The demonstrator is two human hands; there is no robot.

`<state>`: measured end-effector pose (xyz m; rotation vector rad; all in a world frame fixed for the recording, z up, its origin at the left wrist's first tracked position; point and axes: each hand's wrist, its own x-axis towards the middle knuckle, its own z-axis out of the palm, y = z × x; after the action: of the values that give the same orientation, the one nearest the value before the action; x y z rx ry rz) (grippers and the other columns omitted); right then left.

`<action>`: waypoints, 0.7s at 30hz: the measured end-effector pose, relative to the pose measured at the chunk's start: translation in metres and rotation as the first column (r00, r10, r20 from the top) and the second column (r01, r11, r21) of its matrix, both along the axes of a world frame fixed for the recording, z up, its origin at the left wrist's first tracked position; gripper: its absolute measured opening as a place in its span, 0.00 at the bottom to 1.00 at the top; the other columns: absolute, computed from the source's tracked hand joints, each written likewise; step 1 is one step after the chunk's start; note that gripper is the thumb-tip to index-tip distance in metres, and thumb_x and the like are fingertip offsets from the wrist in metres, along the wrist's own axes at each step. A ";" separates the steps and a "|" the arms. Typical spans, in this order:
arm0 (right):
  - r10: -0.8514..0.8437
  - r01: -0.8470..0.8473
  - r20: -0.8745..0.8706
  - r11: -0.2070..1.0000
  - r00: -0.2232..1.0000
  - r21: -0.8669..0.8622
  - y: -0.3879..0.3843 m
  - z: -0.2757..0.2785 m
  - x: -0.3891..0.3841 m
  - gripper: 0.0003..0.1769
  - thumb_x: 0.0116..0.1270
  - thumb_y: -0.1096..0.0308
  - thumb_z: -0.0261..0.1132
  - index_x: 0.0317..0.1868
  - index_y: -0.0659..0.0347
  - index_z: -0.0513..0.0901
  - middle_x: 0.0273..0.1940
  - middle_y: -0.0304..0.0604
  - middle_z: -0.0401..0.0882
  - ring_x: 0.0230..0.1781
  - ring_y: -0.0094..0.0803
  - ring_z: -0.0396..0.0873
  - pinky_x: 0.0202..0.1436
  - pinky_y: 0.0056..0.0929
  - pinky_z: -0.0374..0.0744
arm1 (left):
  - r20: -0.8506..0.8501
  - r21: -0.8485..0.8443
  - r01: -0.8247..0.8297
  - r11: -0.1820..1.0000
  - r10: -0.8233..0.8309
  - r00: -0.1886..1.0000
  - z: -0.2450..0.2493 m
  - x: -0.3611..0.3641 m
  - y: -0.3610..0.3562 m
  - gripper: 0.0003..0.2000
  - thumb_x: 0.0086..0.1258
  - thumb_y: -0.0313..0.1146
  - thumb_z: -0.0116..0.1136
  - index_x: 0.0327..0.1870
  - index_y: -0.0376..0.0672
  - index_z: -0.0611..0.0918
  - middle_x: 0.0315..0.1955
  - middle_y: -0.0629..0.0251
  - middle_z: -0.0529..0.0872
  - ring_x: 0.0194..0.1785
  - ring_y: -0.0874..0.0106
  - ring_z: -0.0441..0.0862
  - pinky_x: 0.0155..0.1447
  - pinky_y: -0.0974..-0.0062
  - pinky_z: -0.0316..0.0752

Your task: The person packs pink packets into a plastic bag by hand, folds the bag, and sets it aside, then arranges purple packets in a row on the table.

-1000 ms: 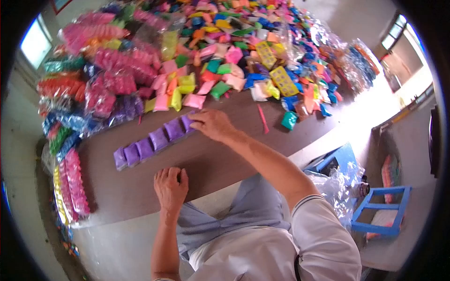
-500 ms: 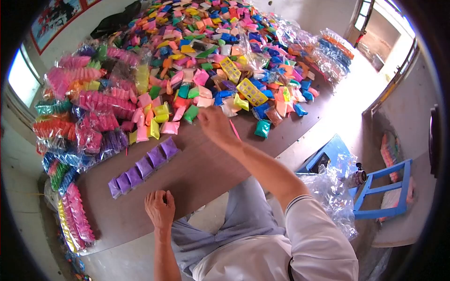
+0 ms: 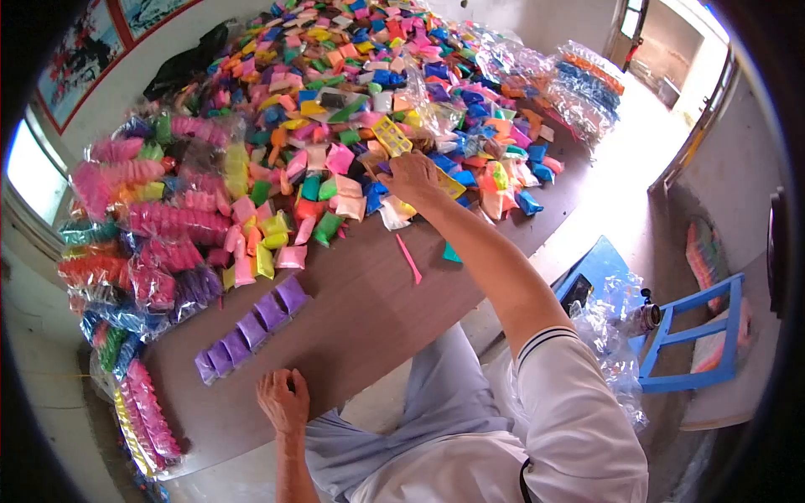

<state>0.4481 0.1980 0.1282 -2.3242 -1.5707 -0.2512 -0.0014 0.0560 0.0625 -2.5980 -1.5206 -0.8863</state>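
My right hand [image 3: 412, 178] is stretched over the front of a big heap of small coloured packets [image 3: 335, 126], beside a yellow card [image 3: 391, 136] with blister-like pockets. Its fingers point into the heap and are partly hidden, so I cannot see whether they grip a packet. Loosely curled, my left hand [image 3: 283, 401] rests on the near edge of the brown table [image 3: 352, 335] and holds nothing visible. Ahead of it lies a slanting row of several purple packets [image 3: 253, 327], side by side. A thin pink strip [image 3: 408, 258] lies below my right hand.
Clear bags of bundled pink, orange and blue packets [image 3: 180, 218] are stacked on the left. Pink and yellow packet strips [image 3: 151, 411] lie at the table's left corner. Beyond the right side stand a blue stool [image 3: 692, 331] and crumpled clear plastic [image 3: 604, 335].
My right hand has moved right and farther into the heap, near the yellow cards. The left hand stays at the table edge, and the purple row lies as before. The view has shifted slightly.
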 end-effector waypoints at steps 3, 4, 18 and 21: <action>-0.020 0.019 -0.038 1.000 0.999 -0.025 0.017 -0.012 0.006 0.21 0.59 0.48 0.71 0.39 0.59 0.90 0.41 0.50 0.88 0.52 0.45 0.83 0.57 0.40 0.80 | 0.003 -0.012 -0.008 1.000 0.008 1.000 0.000 0.001 0.000 0.07 0.67 0.30 0.63 0.30 0.40 0.78 0.27 0.56 0.81 0.35 0.53 0.79 0.43 0.55 0.72; -0.015 0.016 -0.023 0.999 1.000 0.052 0.019 -0.015 0.010 0.21 0.61 0.49 0.69 0.39 0.60 0.90 0.41 0.50 0.88 0.52 0.46 0.84 0.55 0.41 0.81 | 0.010 -0.007 -0.009 1.000 0.009 1.000 0.000 0.000 -0.001 0.07 0.66 0.30 0.64 0.30 0.41 0.79 0.27 0.56 0.80 0.35 0.53 0.78 0.43 0.56 0.72; 0.469 0.146 -0.807 0.826 0.360 0.545 -0.001 -0.006 0.061 0.14 0.76 0.59 0.62 0.38 0.62 0.84 0.32 0.40 0.84 0.30 0.31 0.82 0.34 0.37 0.76 | 0.023 0.010 -0.008 1.000 0.008 1.000 0.002 0.002 -0.002 0.07 0.67 0.30 0.63 0.30 0.42 0.78 0.25 0.58 0.79 0.33 0.54 0.78 0.42 0.56 0.71; 0.600 0.157 -0.767 0.800 -0.228 0.579 -0.019 0.003 0.056 0.10 0.78 0.62 0.62 0.50 0.59 0.82 0.42 0.39 0.86 0.37 0.30 0.84 0.36 0.32 0.77 | 0.016 0.016 0.004 1.000 -0.004 1.000 0.000 0.000 0.000 0.07 0.68 0.30 0.63 0.30 0.41 0.78 0.25 0.58 0.79 0.33 0.55 0.77 0.41 0.56 0.71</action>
<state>0.5043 0.1792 0.1313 -0.8432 -0.7196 1.0180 -0.0010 0.0558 0.0629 -2.5902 -1.5069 -0.9181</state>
